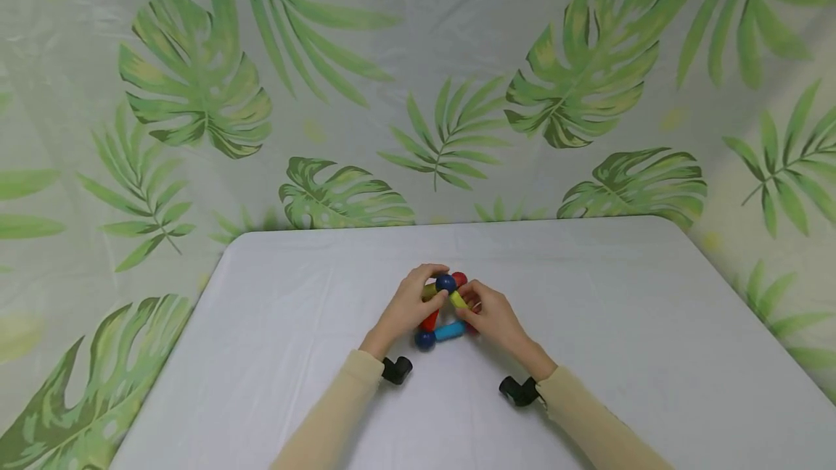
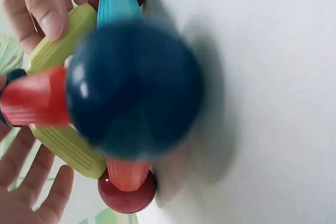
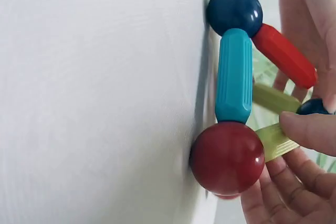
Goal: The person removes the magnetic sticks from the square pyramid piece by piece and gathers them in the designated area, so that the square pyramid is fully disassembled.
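— Holding what, in the head view?

— Gripped the top blue ball with the left hand, thumb and fingertips drawn in narrow. Pinched a yellow rod with the right hand. Had the ball-and-rod frame between both, resting on the white table.

— And from the left wrist?

— Looked past the lower blue ball, large and blurred, to a red rod slanting up toward the top blue ball. Could not tell contact from separation there.

— Settled by the right wrist?

— Mostly. Showed a gap between the red rod's upper end and the top blue ball, and a light blue rod running down low to a red ball.

— Judged as which step?

— Seemed like closing the peak, with one joint apparently unmade. Called, probably, for steadying the yellow rod and easing the top blue ball onto the red rod's end, without jolting the base loose.
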{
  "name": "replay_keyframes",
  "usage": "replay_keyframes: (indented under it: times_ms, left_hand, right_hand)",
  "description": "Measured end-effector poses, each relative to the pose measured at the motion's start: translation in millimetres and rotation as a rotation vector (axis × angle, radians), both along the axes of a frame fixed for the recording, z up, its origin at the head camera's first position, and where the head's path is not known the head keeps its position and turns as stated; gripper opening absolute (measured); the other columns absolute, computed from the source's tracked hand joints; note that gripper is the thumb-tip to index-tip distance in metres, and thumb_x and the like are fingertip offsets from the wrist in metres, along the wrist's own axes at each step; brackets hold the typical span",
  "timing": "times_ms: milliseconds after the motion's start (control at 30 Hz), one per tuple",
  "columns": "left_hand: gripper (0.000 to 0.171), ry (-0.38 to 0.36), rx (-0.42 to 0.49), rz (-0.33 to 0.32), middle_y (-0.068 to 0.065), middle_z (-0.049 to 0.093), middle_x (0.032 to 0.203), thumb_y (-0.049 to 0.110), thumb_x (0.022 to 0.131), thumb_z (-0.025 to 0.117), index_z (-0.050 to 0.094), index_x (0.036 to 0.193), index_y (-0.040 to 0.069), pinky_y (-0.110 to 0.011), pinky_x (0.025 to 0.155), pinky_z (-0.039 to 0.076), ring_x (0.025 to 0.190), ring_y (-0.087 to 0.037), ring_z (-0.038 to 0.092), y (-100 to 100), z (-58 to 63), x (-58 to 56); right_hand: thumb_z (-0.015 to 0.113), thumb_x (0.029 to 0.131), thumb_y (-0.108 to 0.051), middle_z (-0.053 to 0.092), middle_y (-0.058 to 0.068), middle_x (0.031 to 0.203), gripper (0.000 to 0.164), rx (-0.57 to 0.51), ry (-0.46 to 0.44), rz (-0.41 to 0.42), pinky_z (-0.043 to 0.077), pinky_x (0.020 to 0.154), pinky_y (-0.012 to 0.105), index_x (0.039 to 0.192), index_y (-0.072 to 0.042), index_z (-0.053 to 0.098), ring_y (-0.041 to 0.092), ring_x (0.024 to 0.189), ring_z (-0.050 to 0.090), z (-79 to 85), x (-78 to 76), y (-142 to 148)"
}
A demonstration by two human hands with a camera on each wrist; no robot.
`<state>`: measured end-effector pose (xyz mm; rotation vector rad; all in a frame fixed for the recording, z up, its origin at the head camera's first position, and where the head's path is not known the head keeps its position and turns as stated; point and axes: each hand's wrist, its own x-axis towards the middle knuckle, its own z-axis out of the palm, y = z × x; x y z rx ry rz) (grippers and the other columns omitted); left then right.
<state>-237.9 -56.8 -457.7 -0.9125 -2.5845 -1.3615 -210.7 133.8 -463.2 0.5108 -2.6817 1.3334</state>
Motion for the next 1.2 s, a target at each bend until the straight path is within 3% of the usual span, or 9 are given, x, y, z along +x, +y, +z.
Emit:
replay_keyframes:
  times_ms: [167, 333, 533, 667, 767, 933, 1067, 1200]
  left_hand:
    - [0.038, 0.058, -0.068, 0.113, -0.006, 0.057, 0.119, 0.024, 0.092, 0.066, 0.055, 0.123, 0.006, -0.037, 0.091, 0.045, 0.109, -0.025, 0.049, 4, 4.2, 7.9]
    - [0.037, 0.048, -0.015, 0.142, -0.004, 0.060, 0.116, 0.024, 0.091, 0.067, 0.058, 0.123, 0.009, -0.037, 0.090, 0.046, 0.106, -0.021, 0.052, 5, 2.9, 8.7]
    - [0.037, 0.016, 0.105, 0.133, -0.009, 0.062, 0.115, 0.019, 0.090, 0.067, 0.059, 0.123, 0.005, -0.039, 0.087, 0.049, 0.103, -0.024, 0.057, 1, 3.6, 4.6]
    - [0.037, -0.012, 0.109, 0.078, -0.011, 0.062, 0.116, 0.016, 0.089, 0.068, 0.060, 0.123, 0.004, -0.039, 0.088, 0.050, 0.104, -0.023, 0.058, -1, 4.0, 1.7]
    - [0.038, -0.046, 0.119, 0.001, -0.013, 0.061, 0.120, 0.014, 0.089, 0.067, 0.059, 0.125, 0.003, -0.041, 0.090, 0.049, 0.106, -0.025, 0.058, -2, 3.7, 1.8]
    - [0.039, -0.066, 0.125, -0.074, -0.013, 0.058, 0.127, 0.009, 0.093, 0.062, 0.055, 0.131, 0.005, -0.045, 0.096, 0.044, 0.113, -0.027, 0.056, -3, 2.3, 2.3]
    - [0.041, -0.010, 0.048, -0.041, -0.009, 0.053, 0.130, 0.011, 0.094, 0.061, 0.050, 0.134, 0.008, -0.040, 0.098, 0.043, 0.115, -0.023, 0.053, 0, 2.2, 3.1]
    - [0.042, 0.028, 0.012, 0.004, -0.008, 0.052, 0.121, 0.017, 0.091, 0.066, 0.052, 0.129, 0.007, -0.035, 0.095, 0.046, 0.111, -0.021, 0.053, 3, 5.1, 4.5]
  right_hand:
    - [0.075, 0.081, -0.002, 0.062, 0.005, 0.086, 0.023, -0.039, -0.033, -0.027, 0.051, 0.069, 0.027, 0.099, 0.001, 0.060, 0.016, 0.076, 0.058, 1.0, 3.3, -4]
    - [0.076, 0.080, -0.002, 0.062, 0.005, 0.086, 0.023, -0.065, -0.036, -0.047, 0.051, 0.069, 0.028, 0.098, 0.000, 0.061, 0.017, 0.076, 0.059, 0.0, 4.9, -8]
    - [0.076, 0.080, -0.005, 0.062, 0.003, 0.084, 0.023, -0.059, -0.054, -0.033, 0.052, 0.068, 0.026, 0.096, 0.000, 0.061, 0.016, 0.076, 0.059, -2.7, 10.4, -9]
    - [0.073, 0.083, -0.007, 0.063, 0.004, 0.087, 0.019, -0.112, -0.106, -0.046, 0.052, 0.070, 0.026, 0.098, -0.002, 0.061, 0.018, 0.080, 0.060, -0.3, 11.1, -3]
    - [0.071, 0.085, -0.005, 0.063, 0.008, 0.094, 0.020, -0.144, -0.071, -0.067, 0.052, 0.077, 0.033, 0.102, -0.001, 0.061, 0.023, 0.088, 0.060, 1.7, 6.1, 5]
    - [0.070, 0.084, 0.001, 0.062, 0.015, 0.110, 0.031, -0.032, 0.030, -0.003, 0.048, 0.089, 0.048, 0.112, 0.002, 0.059, 0.032, 0.102, 0.058, 2.4, -5.6, 10]
    - [0.071, 0.083, 0.001, 0.065, 0.013, 0.099, 0.026, 0.014, 0.031, 0.045, 0.052, 0.080, 0.041, 0.106, 0.003, 0.061, 0.026, 0.087, 0.062, 0.5, -8.2, 8]
    - [0.073, 0.082, 0.000, 0.064, 0.008, 0.091, 0.022, 0.012, 0.049, 0.025, 0.053, 0.071, 0.031, 0.101, 0.002, 0.062, 0.019, 0.077, 0.060, -0.7, -6.1, 4]
